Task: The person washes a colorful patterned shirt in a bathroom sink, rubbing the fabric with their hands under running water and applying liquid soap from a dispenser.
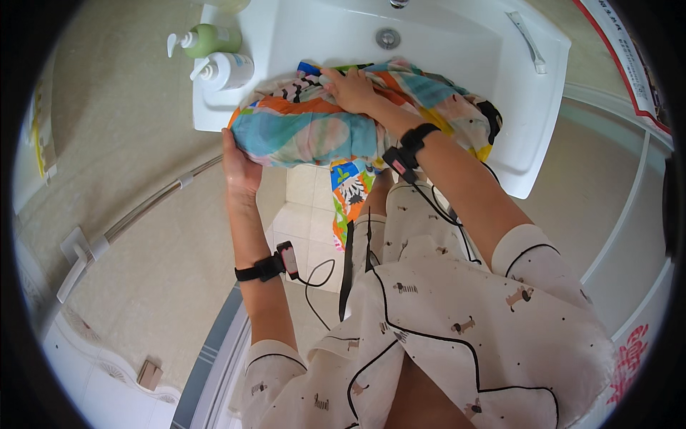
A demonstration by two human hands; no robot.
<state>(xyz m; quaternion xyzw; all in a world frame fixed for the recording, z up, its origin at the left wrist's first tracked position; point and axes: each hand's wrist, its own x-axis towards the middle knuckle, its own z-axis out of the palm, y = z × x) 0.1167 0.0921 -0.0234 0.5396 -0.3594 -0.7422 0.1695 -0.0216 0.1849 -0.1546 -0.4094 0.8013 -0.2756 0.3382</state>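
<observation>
A multicoloured patterned cloth (316, 131) lies bunched over the front rim of a white washbasin (343, 35). One narrow end of it hangs down towards the floor. My left hand (241, 169) grips the cloth's left edge, thumb at the outside and fingers hidden beneath the fabric. On top of the bundle rests my right hand (351, 91), back upward. Between its thumb and fingers shows a small pale object (325, 80), perhaps a bar of soap, pressed against the fabric. The metal drain (387, 38) is visible behind the cloth.
A green pump bottle (214, 41) and a white pump bottle (228, 71) stand on the basin's left ledge. On the right ledge lies a slim white packet (528, 43). A metal rail (144, 206) runs along the left wall. Cables hang from both wrist straps.
</observation>
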